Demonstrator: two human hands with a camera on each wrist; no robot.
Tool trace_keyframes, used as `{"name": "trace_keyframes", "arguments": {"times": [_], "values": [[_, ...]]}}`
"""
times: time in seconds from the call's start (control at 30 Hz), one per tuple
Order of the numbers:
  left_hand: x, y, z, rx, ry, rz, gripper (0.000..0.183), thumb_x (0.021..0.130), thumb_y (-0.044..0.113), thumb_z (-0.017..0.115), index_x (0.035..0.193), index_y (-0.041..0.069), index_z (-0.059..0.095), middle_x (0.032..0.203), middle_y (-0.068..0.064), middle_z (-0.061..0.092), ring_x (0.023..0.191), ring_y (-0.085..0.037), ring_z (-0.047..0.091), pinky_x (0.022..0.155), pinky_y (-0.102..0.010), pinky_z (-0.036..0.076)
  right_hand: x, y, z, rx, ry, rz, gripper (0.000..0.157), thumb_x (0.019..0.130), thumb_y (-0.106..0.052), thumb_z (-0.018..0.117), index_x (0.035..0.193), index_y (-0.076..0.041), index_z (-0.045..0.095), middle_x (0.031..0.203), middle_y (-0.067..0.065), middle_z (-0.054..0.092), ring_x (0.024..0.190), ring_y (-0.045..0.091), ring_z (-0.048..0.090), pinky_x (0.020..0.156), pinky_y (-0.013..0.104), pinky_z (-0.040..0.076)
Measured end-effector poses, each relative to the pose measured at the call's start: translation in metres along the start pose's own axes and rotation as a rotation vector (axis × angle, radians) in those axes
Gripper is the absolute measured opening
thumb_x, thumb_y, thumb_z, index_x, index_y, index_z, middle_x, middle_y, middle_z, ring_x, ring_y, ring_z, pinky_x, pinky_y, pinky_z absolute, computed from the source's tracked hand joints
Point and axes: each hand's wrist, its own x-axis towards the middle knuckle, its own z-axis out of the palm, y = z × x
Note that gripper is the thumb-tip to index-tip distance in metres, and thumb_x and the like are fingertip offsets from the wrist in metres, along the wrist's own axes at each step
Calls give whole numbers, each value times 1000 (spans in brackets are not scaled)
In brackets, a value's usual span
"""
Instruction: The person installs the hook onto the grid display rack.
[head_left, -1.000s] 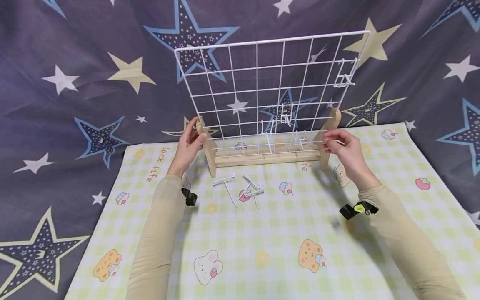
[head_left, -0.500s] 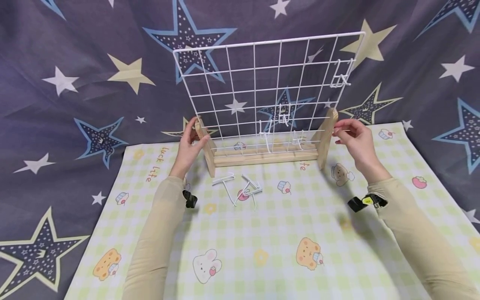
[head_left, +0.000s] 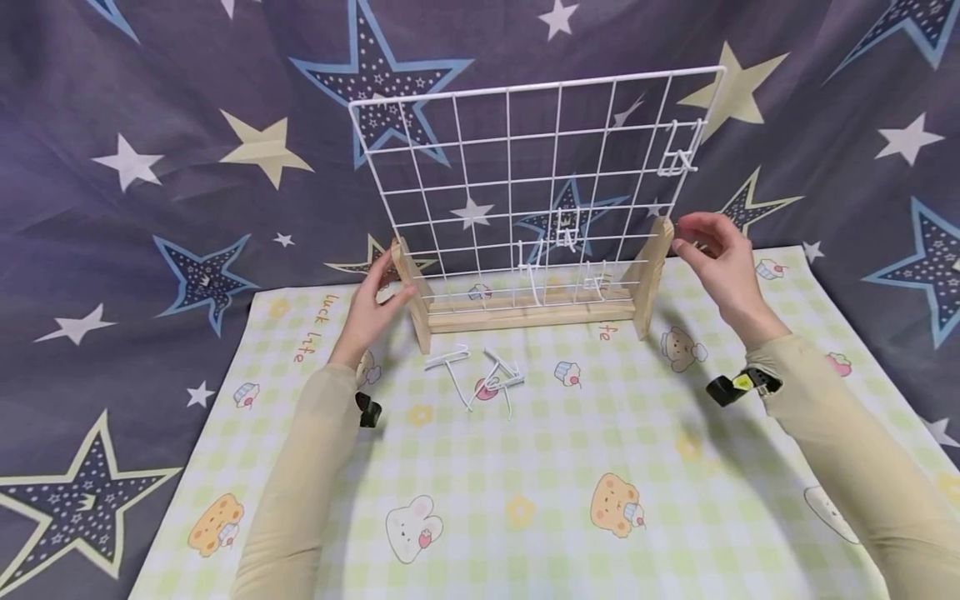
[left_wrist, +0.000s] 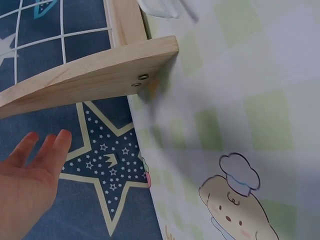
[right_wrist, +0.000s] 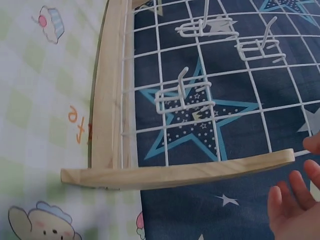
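A white wire grid [head_left: 507,179] stands upright in a wooden base [head_left: 532,316] with an end piece on each side. Beside the left end piece [head_left: 412,292] is my left hand [head_left: 369,312], fingers loosely spread. In the left wrist view, a gap shows between those fingers [left_wrist: 59,150] and the wood. Just outside the right end piece [head_left: 654,279], my right hand [head_left: 723,271] is loosely curved with nothing visible in it. Several white wire hooks hang on the grid, including one near its upper right [head_left: 677,152] and a lower one [right_wrist: 182,97].
Loose white hooks [head_left: 502,383] lie on the checkered tablecloth [head_left: 525,450] in front of the base. A dark star-patterned cloth [head_left: 315,200] hangs behind the grid.
My right hand has moved off the right end piece, outward and upward. My left hand's fingers have loosened and drawn slightly away from the left end piece. The loose hooks remain in place.
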Motion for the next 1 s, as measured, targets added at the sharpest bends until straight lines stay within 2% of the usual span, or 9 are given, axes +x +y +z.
{"name": "trace_keyframes", "arguments": {"times": [0.1,0.2,0.37,0.5,0.6,0.7,0.9,1.0], "values": [[-3,0,-1,4,-13,-14,64,92,0,64,148,0,33,145,-25,39,127,-45,40,103,-51,40,3,1,0,-7,-15,3,32,92,-2,62,123,-6,59,118,2,59,111,10,55,98,24,42],[-7,0,-2,24,-19,-7,61,93,1,63,147,-2,34,146,-26,38,129,-47,38,106,-52,37,6,3,1,-17,-31,-7,36,93,-2,60,129,-4,56,126,9,56,115,13,54,100,24,41],[-14,-2,-4,-1,-13,-54,60,95,3,61,148,2,35,147,-24,36,130,-43,39,104,-49,39,9,7,0,-110,-97,-80,42,98,-5,53,138,2,47,140,19,46,129,24,45,106,25,36],[-20,-4,-5,-32,-17,-77,58,95,3,60,148,3,35,147,-25,36,130,-42,40,102,-48,42,8,9,-3,-214,-148,-118,42,101,-11,47,142,2,43,144,22,42,132,34,40,109,26,32],[-25,-7,-4,-64,-19,-62,57,95,0,59,147,-2,35,146,-27,36,129,-45,40,105,-49,39,8,11,-1,-254,-168,-133,42,103,-14,45,141,2,44,142,22,45,129,33,44,104,21,34],[-32,-9,-3,-82,-30,-67,57,95,-1,59,146,-4,35,145,-29,36,128,-48,39,105,-49,38,10,14,2,-225,-183,-160,40,103,-11,43,140,5,44,140,24,46,128,26,45,102,17,35],[-43,-16,-1,-123,-56,-114,57,95,3,60,147,1,36,144,-30,36,129,-49,37,102,-54,40,13,20,8,-184,-190,-193,37,103,-6,40,137,6,46,138,25,47,117,7,48,96,14,36],[-46,-27,0,-132,-48,-118,57,95,4,61,147,4,37,143,-29,38,129,-48,38,102,-56,39,15,20,10,-156,-192,-192,36,103,-5,41,137,5,47,137,25,48,112,3,49,94,15,38]]}}
